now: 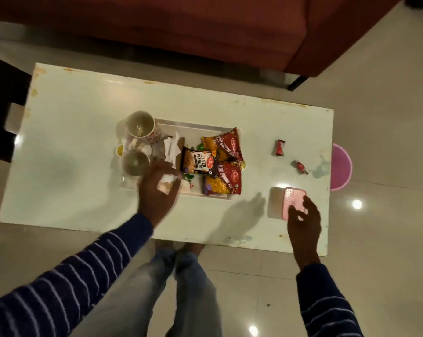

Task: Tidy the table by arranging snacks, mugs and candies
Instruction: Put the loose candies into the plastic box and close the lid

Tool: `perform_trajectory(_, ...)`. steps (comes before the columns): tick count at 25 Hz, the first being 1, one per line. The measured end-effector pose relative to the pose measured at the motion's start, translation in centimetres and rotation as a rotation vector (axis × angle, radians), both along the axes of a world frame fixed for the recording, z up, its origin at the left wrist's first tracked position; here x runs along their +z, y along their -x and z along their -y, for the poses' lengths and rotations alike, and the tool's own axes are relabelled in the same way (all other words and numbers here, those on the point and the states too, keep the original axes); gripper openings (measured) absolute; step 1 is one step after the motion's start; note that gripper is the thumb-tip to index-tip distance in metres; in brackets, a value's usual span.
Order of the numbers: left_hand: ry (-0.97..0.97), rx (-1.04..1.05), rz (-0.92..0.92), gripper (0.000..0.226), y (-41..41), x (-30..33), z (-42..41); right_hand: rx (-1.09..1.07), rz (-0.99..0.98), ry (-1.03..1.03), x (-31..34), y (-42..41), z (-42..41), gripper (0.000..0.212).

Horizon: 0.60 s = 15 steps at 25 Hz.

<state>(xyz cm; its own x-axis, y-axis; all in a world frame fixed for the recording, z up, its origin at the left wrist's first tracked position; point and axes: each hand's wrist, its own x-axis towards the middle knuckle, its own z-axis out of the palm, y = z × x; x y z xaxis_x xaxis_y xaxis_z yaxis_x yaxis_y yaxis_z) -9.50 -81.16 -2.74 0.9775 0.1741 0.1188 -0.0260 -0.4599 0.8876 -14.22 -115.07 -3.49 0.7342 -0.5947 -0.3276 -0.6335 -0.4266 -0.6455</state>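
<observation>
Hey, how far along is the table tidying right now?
Partly done. Snack packets are piled on the white tray, and two mugs stand at its left end. In hand: the left hand is at the tray's near edge with something pale under its fingers; the right hand is on the pink box. Left: two red candies lie loose on the table.

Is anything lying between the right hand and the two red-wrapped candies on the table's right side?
Only the pink rectangular box, which the right hand rests on. Beyond it, bare white tabletop leads to the nearer red-wrapped candy and the farther one; nothing else visible lies between.
</observation>
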Motion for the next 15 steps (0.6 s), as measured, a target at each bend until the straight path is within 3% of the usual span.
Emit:
perform_trajectory(2, -0.012, -0.313, -0.017, 0.007, 2.0, -0.2, 3.4, 0.036, -0.065, 0.083, -0.4, 0.2, 1.8, 0.056)
perform_trajectory(8, -0.171, -0.925, -0.429, 0.058, 4.5, -3.4, 9.7, 0.304, -0.321, 0.216, -3.2, 0.4, 3.3, 0.092)
perform_trajectory(11, -0.239, -0.996, -0.545, 0.081, 4.1, -5.5, 12.6, 0.399, -0.381, 0.313, -5.6, -0.4, 3.9, 0.098)
perform_trajectory(15, -0.278, -0.875, -0.692, 0.094, 3.9, -7.5, 16.8, 0.442, -0.317, 0.361, -7.6, 0.4, 5.2, 0.089)
